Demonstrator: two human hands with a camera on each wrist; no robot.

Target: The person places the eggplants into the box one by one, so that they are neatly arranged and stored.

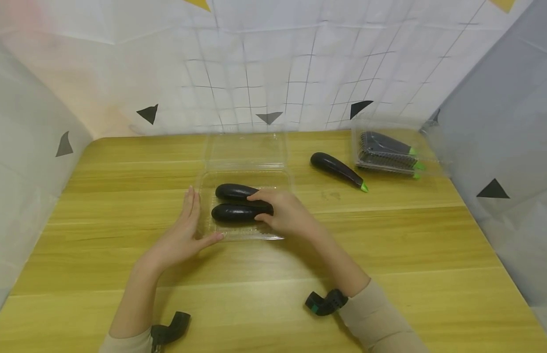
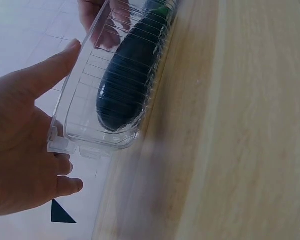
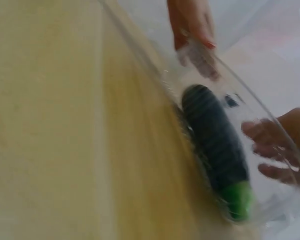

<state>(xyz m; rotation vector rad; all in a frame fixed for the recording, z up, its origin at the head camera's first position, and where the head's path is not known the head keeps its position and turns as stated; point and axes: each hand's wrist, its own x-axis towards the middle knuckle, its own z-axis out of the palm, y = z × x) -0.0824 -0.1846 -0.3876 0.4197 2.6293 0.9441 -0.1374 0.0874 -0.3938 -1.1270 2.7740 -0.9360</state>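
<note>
Pale sheeting (image 1: 273,59) marked with black triangles (image 1: 149,113) and a thin-lined grid backs a yellow wood-grain desk (image 1: 388,304). Near the middle of it lies an unfolded clear plastic clamshell, its lid (image 1: 247,149) laid back toward the sheeting and its ribbed base (image 1: 238,231) nearer the person. Inside the base two dark eggplants lie side by side: the rear eggplant (image 1: 231,190) and the front eggplant (image 1: 234,213), rounded ends to the left. The right hand (image 1: 292,213) hangs over their stem ends, hiding them from the head view; its fingers are loosely bent and spread, gripping neither, though blur leaves any light contact unclear. The left hand (image 1: 181,240) is outstretched, fingers along the base's left side and thumb at its near corner. Right of this clamshell, a loose eggplant (image 1: 336,167) lies aslant on bare wood, bright green tip toward the person, in the gap before a second clear clamshell (image 1: 359,158). That one holds more eggplants (image 1: 388,142) with green tips, glare and ribbing obscuring their number. Black wrist-worn devices (image 1: 171,329) sit by beige sleeves (image 1: 377,314).
</note>
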